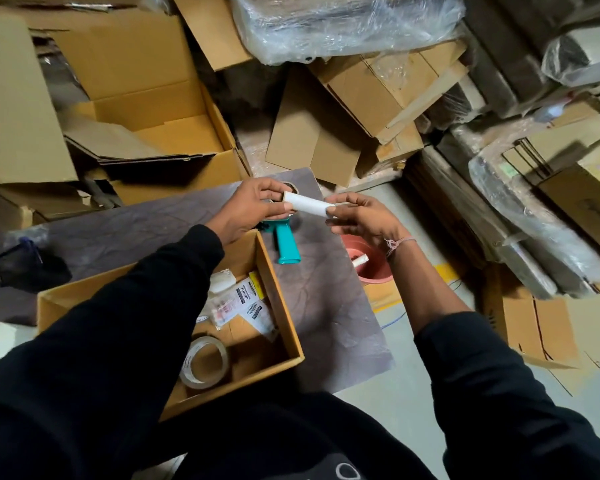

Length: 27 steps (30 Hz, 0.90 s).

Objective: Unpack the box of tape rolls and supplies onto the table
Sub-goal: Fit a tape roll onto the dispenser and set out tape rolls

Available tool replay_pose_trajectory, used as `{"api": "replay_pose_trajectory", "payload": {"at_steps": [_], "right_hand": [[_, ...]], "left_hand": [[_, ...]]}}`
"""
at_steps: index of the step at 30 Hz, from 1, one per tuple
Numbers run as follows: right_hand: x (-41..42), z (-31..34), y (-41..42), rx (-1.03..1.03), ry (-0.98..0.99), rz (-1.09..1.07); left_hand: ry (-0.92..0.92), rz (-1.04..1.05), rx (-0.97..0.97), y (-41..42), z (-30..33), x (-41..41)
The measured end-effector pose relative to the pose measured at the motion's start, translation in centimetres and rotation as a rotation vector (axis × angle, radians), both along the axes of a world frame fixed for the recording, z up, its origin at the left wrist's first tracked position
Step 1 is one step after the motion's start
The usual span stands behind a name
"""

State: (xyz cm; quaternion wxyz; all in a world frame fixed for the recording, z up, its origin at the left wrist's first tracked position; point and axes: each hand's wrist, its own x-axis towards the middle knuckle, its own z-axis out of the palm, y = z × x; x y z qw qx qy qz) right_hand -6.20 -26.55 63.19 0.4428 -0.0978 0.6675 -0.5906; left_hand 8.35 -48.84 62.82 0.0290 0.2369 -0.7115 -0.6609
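Observation:
A white roll on a cardboard core is held level above the far end of the table. My left hand grips its left end and my right hand pinches its right end. Below my left arm the open cardboard box holds a clear tape roll, printed packets and a white scrap. A teal tape dispenser lies on the table beyond the box, partly hidden by my hands.
A black object sits on the table's left side. A pink bucket with a white roll stands on the floor to the right. Cardboard boxes and plastic-wrapped bundles crowd the floor beyond.

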Motion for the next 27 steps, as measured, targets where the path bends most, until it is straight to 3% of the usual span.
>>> {"api": "replay_pose_trajectory", "payload": {"at_steps": [4, 6, 12, 15, 20, 23, 27], "right_hand": [[0.2, -0.5, 0.0, -0.069, -0.158, -0.02], [0.0, -0.6, 0.3, -0.022, -0.122, -0.069], [-3.3, -1.7, 1.5, 0.482, 0.314, -0.33], [-3.5, -1.5, 1.3, 0.696, 0.545, -0.31], [-3.3, -3.2, -1.4, 0.561, 0.499, -0.263], [1.1, -0.4, -4.7, 0.431, 0.416, -0.198], [4.7, 0.7, -9.0, 0.325, 0.45, -0.034]], "left_hand": [[0.012, 0.01, -0.016, 0.1, 0.3, 0.5], [0.004, 0.032, -0.027, 0.0, 0.2, 0.6], [-0.005, 0.103, 0.005, -1.2, 0.3, 1.7], [-0.014, 0.111, 0.012, -1.6, 0.6, 2.6], [-0.017, 0.129, 0.032, -2.2, 1.1, 4.5], [-0.033, 0.15, 0.043, -2.9, 1.0, 5.9], [-0.035, 0.195, 0.031, -4.8, 0.5, 8.1]]}}
